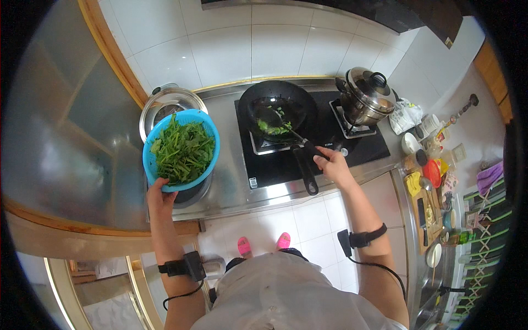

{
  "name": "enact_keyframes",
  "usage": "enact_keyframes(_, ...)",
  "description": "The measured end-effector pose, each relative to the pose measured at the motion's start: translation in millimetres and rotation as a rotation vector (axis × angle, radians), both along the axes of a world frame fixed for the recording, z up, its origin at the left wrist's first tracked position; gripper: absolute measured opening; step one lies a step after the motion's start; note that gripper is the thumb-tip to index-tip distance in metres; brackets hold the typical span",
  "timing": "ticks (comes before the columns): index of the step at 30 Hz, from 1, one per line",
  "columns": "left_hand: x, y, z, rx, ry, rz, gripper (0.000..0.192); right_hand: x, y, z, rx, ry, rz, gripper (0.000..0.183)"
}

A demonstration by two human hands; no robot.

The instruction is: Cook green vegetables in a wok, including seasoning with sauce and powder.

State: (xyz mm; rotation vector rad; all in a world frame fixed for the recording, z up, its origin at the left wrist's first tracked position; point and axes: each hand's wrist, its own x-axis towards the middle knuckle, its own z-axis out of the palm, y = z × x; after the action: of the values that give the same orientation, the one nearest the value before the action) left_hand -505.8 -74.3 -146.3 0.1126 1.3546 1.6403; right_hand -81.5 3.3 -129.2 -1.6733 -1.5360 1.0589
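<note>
My left hand [161,196] grips the near rim of a blue plastic basket [215,161] full of chopped leafy greens [183,150], at the left of the stove. The fingers of my right hand [331,162] are closed round the dark handle of a metal spatula [298,135], whose head rests in a black wok [249,105]. Bits of green vegetable [270,127] lie in the wok, which sits over the left burner. The wok's own black handle [307,173] points towards me, just left of my right hand, and I cannot see a hand on it.
A lidded steel pot [363,108] stands on the right burner of the black glass hob [272,171]. Behind the basket lies a large metal lid [148,111]. On the right counter are a cutting board [425,245] with a knife [421,212], a white bowl [410,143], jars and a red lid [431,173].
</note>
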Motion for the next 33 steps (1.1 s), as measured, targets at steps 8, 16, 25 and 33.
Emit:
enact_keyframes(8,2.5,3.9,-9.5,0.079,-0.038,0.019,0.023,5.9,11.2,9.0,0.165,-0.314,0.016,0.042)
enact_keyframes(16,17.1,3.0,1.8,0.076,-0.068,0.023,0.022,7.6,61.6,-25.2,0.28,-0.285,-0.056,0.044)
enact_keyframes(25,10.7,1.8,0.3,0.034,0.007,0.054,0.022,7.5,14.3,-5.9,-0.074,0.104,0.132,0.042)
enact_keyframes(33,-3.6,3.5,-12.0,0.097,-0.014,0.108,0.025,22.8,42.7,-30.7,0.192,-0.164,-0.114,0.045)
